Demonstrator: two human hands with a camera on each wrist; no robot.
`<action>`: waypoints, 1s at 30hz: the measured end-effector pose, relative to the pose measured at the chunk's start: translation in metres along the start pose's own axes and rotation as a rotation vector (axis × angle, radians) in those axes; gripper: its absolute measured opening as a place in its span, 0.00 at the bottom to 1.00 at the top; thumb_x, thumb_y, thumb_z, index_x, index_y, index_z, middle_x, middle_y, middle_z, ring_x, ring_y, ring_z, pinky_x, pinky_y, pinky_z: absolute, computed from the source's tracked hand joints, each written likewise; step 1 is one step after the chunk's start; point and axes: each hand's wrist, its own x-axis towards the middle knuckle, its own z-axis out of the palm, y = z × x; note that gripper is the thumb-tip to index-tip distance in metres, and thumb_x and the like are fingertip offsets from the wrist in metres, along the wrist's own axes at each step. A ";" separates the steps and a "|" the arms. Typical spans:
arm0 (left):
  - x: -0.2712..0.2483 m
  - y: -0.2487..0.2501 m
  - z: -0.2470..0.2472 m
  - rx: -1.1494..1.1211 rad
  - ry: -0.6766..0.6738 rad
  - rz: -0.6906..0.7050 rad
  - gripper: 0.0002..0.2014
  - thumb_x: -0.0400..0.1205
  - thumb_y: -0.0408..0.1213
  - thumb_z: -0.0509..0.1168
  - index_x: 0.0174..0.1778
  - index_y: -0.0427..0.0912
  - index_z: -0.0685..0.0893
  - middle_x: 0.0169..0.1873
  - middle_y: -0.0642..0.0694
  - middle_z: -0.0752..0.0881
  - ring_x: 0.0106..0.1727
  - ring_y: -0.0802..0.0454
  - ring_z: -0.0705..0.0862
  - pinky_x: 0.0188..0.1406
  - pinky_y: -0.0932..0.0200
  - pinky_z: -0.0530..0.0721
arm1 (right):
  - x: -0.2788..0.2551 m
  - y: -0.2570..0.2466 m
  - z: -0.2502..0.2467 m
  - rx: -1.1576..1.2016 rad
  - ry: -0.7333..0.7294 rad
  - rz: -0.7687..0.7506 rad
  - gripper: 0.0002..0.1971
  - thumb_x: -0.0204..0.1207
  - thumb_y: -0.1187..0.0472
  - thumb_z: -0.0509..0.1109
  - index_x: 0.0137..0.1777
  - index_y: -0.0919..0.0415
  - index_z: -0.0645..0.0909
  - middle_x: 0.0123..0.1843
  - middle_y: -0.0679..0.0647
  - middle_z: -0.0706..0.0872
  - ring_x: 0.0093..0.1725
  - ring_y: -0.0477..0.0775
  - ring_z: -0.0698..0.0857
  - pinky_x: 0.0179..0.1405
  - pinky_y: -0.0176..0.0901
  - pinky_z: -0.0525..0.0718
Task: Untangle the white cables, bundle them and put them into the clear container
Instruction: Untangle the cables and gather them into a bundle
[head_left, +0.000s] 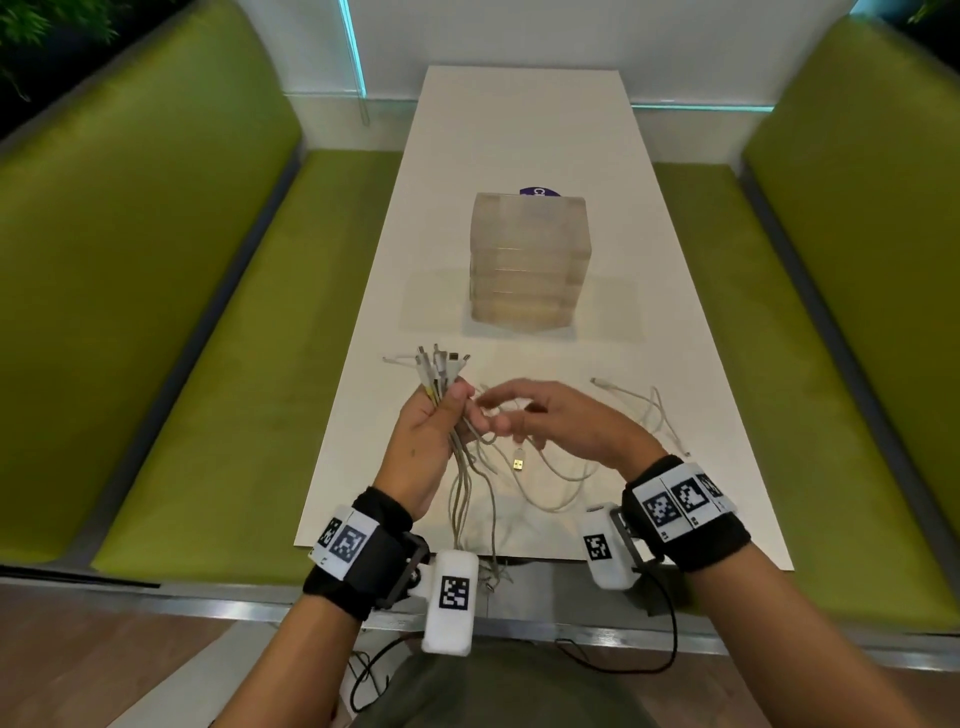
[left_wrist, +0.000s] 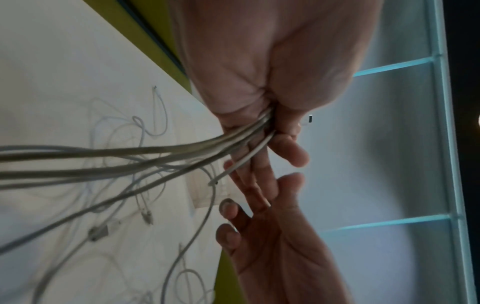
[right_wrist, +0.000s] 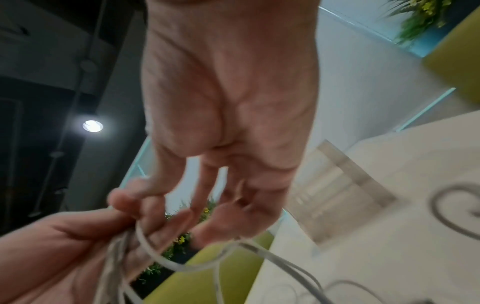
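Your left hand (head_left: 427, 434) is raised in front of you, wrist upright, its fingers and thumb curled tight around a bunch of white cables (head_left: 460, 467) (the plug ends fan out above your fist). Your right hand (head_left: 558, 421) reaches across from the right, palm down, fingers spread and loosely bent, their tips just beside your left thumb; whether they pinch a strand is blurred in the right wrist view. Both forearms angle inward, each wrist wrapped in a black band (head_left: 691, 525) carrying a white camera unit.
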 end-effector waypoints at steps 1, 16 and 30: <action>-0.001 0.000 0.000 0.008 -0.006 0.007 0.11 0.88 0.35 0.52 0.44 0.39 0.77 0.24 0.49 0.83 0.34 0.51 0.86 0.44 0.57 0.85 | 0.001 0.006 0.000 0.071 -0.089 0.000 0.12 0.80 0.55 0.68 0.63 0.49 0.81 0.51 0.41 0.86 0.44 0.43 0.82 0.42 0.36 0.79; 0.001 0.039 -0.021 -0.272 0.130 0.148 0.11 0.88 0.35 0.51 0.41 0.41 0.74 0.21 0.53 0.72 0.22 0.58 0.65 0.25 0.64 0.71 | 0.037 0.067 -0.013 -0.296 0.256 0.096 0.04 0.77 0.64 0.70 0.46 0.63 0.86 0.47 0.50 0.86 0.43 0.47 0.83 0.46 0.34 0.77; 0.010 0.001 0.013 0.171 0.110 -0.009 0.11 0.83 0.34 0.66 0.57 0.32 0.83 0.19 0.58 0.75 0.22 0.61 0.67 0.22 0.66 0.67 | 0.023 0.002 0.011 -0.251 0.338 -0.186 0.11 0.80 0.58 0.67 0.37 0.48 0.85 0.27 0.42 0.82 0.26 0.36 0.78 0.30 0.30 0.72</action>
